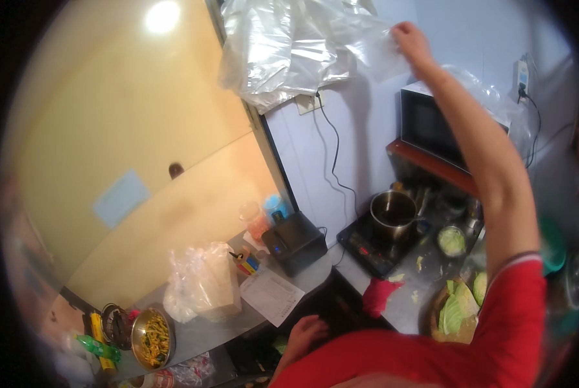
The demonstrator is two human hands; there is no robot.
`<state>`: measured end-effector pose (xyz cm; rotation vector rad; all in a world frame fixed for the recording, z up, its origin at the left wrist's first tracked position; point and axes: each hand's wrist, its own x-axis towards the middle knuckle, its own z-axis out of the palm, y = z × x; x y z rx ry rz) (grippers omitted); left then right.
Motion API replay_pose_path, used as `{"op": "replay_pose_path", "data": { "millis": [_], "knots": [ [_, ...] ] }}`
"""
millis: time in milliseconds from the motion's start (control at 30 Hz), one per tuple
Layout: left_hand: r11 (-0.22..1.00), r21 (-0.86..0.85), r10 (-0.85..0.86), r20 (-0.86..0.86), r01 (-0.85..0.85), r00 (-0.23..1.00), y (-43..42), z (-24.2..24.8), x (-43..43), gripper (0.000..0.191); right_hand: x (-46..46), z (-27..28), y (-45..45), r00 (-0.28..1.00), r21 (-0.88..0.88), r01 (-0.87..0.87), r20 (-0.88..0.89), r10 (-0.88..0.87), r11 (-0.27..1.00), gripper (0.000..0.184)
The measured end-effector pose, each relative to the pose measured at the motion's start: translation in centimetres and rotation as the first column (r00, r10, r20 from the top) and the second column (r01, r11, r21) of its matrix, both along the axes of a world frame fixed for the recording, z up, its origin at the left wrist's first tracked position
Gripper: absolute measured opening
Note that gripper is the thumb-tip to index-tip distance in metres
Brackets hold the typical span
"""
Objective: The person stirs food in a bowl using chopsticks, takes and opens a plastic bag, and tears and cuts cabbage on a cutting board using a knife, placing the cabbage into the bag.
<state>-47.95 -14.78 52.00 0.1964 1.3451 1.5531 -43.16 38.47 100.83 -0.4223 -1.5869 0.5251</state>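
My right hand (412, 44) is raised high on an outstretched arm and pinches the edge of a clear plastic bag (377, 46). That bag belongs to, or lies against, a bunch of clear plastic bags (289, 48) hanging on the wall at the top. Low in the view, near the front of my red shirt, my left hand (310, 331) has its fingers loosely curled; whether it holds anything cannot be made out. A red cloth (380, 296) hangs over the counter edge to its right.
A steel pot (393, 213) stands on an induction cooker (381, 247), below a microwave oven (432, 121). Cut cabbage (457, 310) lies on a round board. The left counter holds a black printer (294, 242), papers (272, 296), white-filled bags (207, 281) and a steel bowl of food (154, 339).
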Motion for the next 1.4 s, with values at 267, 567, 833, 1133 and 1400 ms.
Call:
{"op": "replay_pose_path", "data": {
  "millis": [267, 567, 833, 1133, 1400],
  "knots": [
    [0.988, 0.039, -0.145, -0.038, 0.147, 0.989, 1.8, -1.4, 0.6, 0.040, 6.9, 4.2, 1.5, 0.986, 0.026, 0.148, 0.073, -0.149, 0.989, 0.030],
    [0.975, 0.039, -0.219, 0.017, 0.218, 0.976, 3.1, -1.6, 1.4, 0.034, 12.8, 3.7, 2.1, 0.979, 0.126, 0.093, 0.171, -0.114, 0.988, 0.034],
    [0.965, 0.109, -0.239, 0.002, 0.237, 0.971, 2.8, -0.9, 1.5, 0.040, 10.0, -4.7, -9.1, 0.929, -0.168, -0.181, 0.294, 0.225, 0.969, 0.040],
    [0.944, 0.088, -0.310, -0.090, 0.317, 0.947, 3.8, 2.4, 0.7, 0.041, 6.1, -11.2, -15.7, 0.814, -0.225, -0.355, 0.403, 0.418, 0.907, 0.025],
    [0.921, 0.124, -0.359, -0.093, 0.369, 0.929, 4.0, 1.6, 0.7, 0.040, 9.8, -9.2, -10.3, 0.890, -0.359, -0.250, 0.281, 0.359, 0.899, 0.027]
  ]
}}
